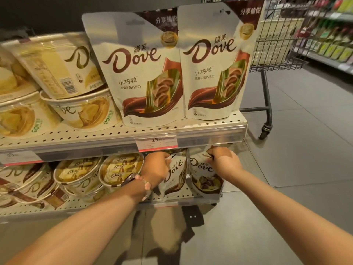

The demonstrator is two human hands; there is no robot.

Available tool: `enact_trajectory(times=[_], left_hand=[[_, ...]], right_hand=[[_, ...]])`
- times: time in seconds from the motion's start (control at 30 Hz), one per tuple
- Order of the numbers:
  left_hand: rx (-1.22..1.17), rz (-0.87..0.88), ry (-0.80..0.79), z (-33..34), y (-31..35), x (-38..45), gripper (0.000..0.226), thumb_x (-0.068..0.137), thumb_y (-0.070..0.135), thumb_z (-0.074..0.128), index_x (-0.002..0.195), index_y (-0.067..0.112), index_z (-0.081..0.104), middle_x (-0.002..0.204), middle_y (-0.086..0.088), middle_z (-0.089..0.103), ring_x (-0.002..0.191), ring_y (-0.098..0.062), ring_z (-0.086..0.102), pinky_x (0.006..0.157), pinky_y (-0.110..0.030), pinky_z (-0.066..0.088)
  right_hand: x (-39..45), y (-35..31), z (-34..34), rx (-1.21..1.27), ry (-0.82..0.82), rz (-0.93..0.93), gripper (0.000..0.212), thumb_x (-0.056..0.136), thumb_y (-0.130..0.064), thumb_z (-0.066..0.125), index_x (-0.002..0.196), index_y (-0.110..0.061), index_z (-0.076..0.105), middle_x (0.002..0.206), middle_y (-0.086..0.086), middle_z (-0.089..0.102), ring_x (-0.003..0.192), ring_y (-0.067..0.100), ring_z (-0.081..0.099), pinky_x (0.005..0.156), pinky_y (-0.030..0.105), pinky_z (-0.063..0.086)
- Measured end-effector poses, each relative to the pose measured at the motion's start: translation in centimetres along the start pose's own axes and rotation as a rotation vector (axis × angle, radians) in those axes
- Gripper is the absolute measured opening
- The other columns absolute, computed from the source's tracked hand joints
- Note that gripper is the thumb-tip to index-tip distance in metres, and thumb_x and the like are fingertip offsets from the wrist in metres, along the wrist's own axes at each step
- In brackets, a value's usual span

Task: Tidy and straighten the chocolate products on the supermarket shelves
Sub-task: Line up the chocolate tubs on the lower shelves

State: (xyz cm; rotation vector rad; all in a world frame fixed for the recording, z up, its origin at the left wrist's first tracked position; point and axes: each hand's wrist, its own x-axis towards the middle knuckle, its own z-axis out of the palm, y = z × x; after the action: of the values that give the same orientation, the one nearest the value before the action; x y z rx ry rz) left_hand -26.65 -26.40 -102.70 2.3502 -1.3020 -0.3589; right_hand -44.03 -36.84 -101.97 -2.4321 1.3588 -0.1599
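Observation:
On the lower shelf (183, 200) two white Dove chocolate pouches stand side by side at its right end. My left hand (155, 168) grips the upper left edge of the left pouch (176, 174). At the same height, my right hand (222, 158) pinches the top of the right pouch (203, 175), whose top is bent forward. Both pouch tops are partly hidden under the upper shelf's price rail. Two larger Dove pouches (145, 73) (214, 64) stand upright on the upper shelf (118, 134).
Round Dove tubs (82, 109) are stacked at the left of the upper shelf, one tipped on its side (57, 67). More tubs (120, 169) fill the lower shelf's left. A price tag (155, 143) hangs on the rail. A wire cart (277, 39) stands in the aisle at right.

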Motion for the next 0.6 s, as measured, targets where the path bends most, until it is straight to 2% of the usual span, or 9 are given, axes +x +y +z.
enact_trajectory(times=[0.07,0.13,0.27,0.43,0.53,0.6], left_hand=[[0.012,0.013,-0.002,-0.4,-0.4,0.2,0.025,0.096,0.022,0.049,0.104,0.008,0.069,0.095,-0.007,0.069,0.092,-0.023,0.062,0.073,-0.024,0.037],[0.019,0.007,-0.005,-0.7,-0.5,0.3,0.027,0.097,0.025,0.049,0.114,0.012,0.066,0.109,-0.007,0.068,0.101,-0.022,0.061,0.080,-0.023,0.040],[-0.011,0.012,0.032,-0.8,-1.0,0.4,0.026,0.096,0.027,0.051,0.111,0.014,0.068,0.111,-0.005,0.069,0.103,-0.020,0.062,0.081,-0.020,0.039],[-0.131,0.129,-0.076,-0.8,-1.6,0.3,0.025,0.094,0.018,0.055,0.114,0.010,0.067,0.120,-0.005,0.065,0.112,-0.017,0.058,0.092,-0.017,0.037],[-0.126,0.153,-0.066,-0.7,-2.0,0.3,0.023,0.093,0.016,0.055,0.112,0.009,0.068,0.116,-0.005,0.067,0.110,-0.017,0.059,0.089,-0.016,0.037],[-0.106,0.156,-0.042,-0.6,-2.2,0.3,0.022,0.093,0.015,0.055,0.107,0.007,0.070,0.107,-0.006,0.070,0.104,-0.019,0.062,0.087,-0.020,0.041]], right_hand=[[0.4,0.2,-0.2,-0.041,0.020,-0.005,0.022,0.095,-0.030,0.049,0.102,-0.016,0.065,0.111,0.007,0.063,0.106,0.028,0.054,0.087,0.032,0.039],[0.8,0.5,-0.3,-0.061,0.044,-0.006,0.021,0.094,-0.033,0.050,0.106,-0.023,0.064,0.115,0.005,0.062,0.110,0.028,0.050,0.094,0.033,0.035],[1.5,1.2,0.0,-0.015,0.081,0.010,0.023,0.094,-0.031,0.051,0.111,-0.024,0.064,0.116,0.007,0.062,0.112,0.029,0.048,0.094,0.035,0.031],[1.8,2.2,0.1,0.000,0.105,-0.074,0.026,0.095,-0.026,0.051,0.117,-0.023,0.064,0.118,0.005,0.063,0.117,0.029,0.046,0.099,0.034,0.026],[1.8,2.4,0.0,0.004,0.154,-0.112,0.025,0.094,-0.027,0.051,0.114,-0.023,0.066,0.109,0.002,0.067,0.110,0.025,0.052,0.095,0.033,0.028],[1.7,2.4,0.1,0.007,0.155,-0.110,0.025,0.094,-0.029,0.051,0.113,-0.024,0.066,0.110,0.001,0.065,0.111,0.024,0.051,0.098,0.034,0.027]])
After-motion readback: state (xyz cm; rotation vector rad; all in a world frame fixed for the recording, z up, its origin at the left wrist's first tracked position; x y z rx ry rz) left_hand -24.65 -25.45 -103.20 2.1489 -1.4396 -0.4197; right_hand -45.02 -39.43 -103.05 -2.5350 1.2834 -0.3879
